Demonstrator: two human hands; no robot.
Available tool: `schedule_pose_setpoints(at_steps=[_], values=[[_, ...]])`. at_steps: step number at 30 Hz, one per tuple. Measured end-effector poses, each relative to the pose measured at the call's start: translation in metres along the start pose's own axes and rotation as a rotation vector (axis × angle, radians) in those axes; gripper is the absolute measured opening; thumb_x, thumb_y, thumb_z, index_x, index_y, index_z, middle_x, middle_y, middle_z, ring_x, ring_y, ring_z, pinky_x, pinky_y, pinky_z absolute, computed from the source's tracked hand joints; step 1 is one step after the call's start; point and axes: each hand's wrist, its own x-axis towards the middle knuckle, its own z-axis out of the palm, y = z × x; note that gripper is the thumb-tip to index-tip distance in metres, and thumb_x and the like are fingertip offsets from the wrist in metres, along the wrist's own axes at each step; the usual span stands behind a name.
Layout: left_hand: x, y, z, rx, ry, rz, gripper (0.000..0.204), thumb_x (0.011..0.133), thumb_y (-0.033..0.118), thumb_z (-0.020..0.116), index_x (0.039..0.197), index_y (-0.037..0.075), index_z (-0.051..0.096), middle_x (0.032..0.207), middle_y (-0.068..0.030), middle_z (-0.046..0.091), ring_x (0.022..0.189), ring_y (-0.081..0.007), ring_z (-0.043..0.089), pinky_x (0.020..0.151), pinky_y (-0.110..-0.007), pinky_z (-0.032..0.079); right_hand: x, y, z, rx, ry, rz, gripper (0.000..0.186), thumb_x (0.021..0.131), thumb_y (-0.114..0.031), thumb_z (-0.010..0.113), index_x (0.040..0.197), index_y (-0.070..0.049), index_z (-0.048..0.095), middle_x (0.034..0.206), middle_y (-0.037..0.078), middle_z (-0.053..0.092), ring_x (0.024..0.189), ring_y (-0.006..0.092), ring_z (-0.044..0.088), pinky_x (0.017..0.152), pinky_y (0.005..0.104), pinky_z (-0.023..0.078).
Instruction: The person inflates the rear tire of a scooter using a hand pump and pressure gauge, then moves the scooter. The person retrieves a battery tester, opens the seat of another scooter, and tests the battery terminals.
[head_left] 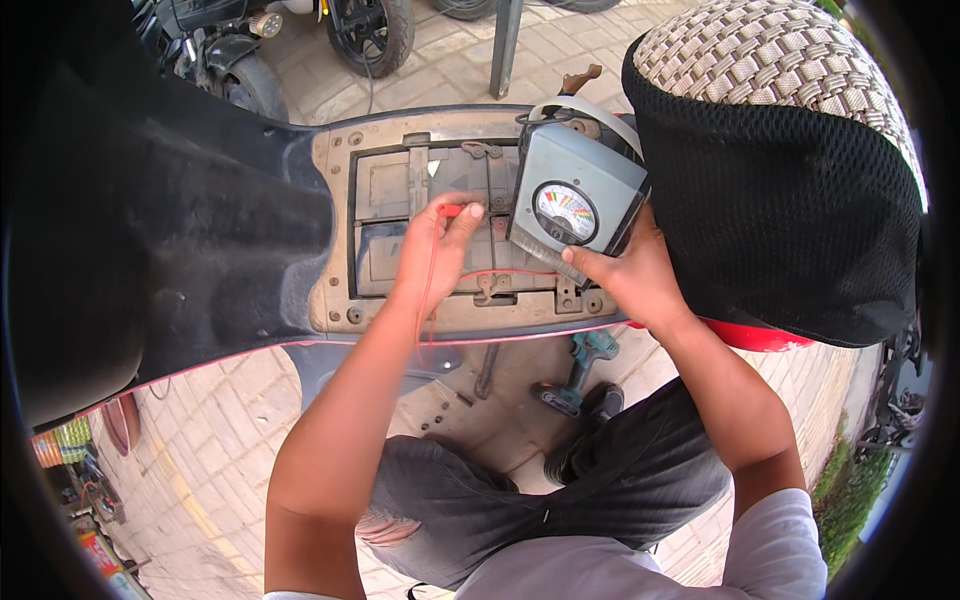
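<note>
My left hand (428, 255) is closed around a red probe or clip (452, 210), its tip over the battery compartment. A thin red wire (432, 270) runs down from it along my wrist. In my right hand (645, 275) I grip a grey box-shaped battery tester (580, 165) with a round needle dial (565, 210), tilted over the compartment's right end. Dusty grey batteries (385, 262) lie in the scooter's opened footboard (335, 240). Another stretch of red wire (510, 271) crosses the batteries toward the tester. The exact contact of the probe is hidden by my fingers.
A black scooter seat (80, 250) is at the left; a woven cover with black mesh (760, 200) bulges at the right. Below the footboard, a teal cordless drill (582, 370) stands near my shoe (604, 402), with small screws (440, 408) on the paving. Parked vehicles' wheels (370, 35) are beyond.
</note>
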Motion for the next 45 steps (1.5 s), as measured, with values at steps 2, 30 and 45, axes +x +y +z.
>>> schedule_pose_setpoints(at_steps=[2, 30, 45], values=[[0.007, -0.003, 0.006, 0.048, -0.040, -0.006, 0.027, 0.097, 0.019, 0.062, 0.114, -0.002, 0.061, 0.109, -0.0103, 0.066, 0.101, -0.0176, 0.062, 0.095, -0.032, 0.048, -0.005, -0.002, -0.004, 0.056, -0.048, 0.066, 0.083, 0.070, -0.012, 0.083, 0.135, 0.008, 0.034, 0.127, 0.022, 0.054, 0.118, 0.0270, 0.055, 0.102, 0.0368, 0.042], [0.006, 0.011, 0.016, 0.407, -0.096, 0.011, 0.021, 0.096, 0.014, 0.061, 0.113, 0.002, 0.063, 0.095, -0.0100, 0.070, 0.089, -0.0159, 0.063, 0.084, -0.030, 0.049, -0.010, 0.025, 0.006, 0.386, -0.114, 0.062, 0.065, 0.076, -0.017, 0.081, 0.125, 0.010, 0.048, 0.120, 0.019, 0.059, 0.111, 0.0231, 0.058, 0.097, 0.0342, 0.045], [0.028, -0.001, 0.009, 0.420, -0.095, 0.047, 0.023, 0.098, 0.017, 0.057, 0.108, -0.003, 0.061, 0.091, -0.0072, 0.068, 0.083, -0.0133, 0.060, 0.078, -0.030, 0.048, -0.012, 0.033, 0.013, 0.312, -0.215, -0.087, 0.066, 0.072, -0.011, 0.082, 0.124, 0.006, 0.047, 0.119, 0.017, 0.060, 0.107, 0.0248, 0.060, 0.094, 0.0366, 0.048]])
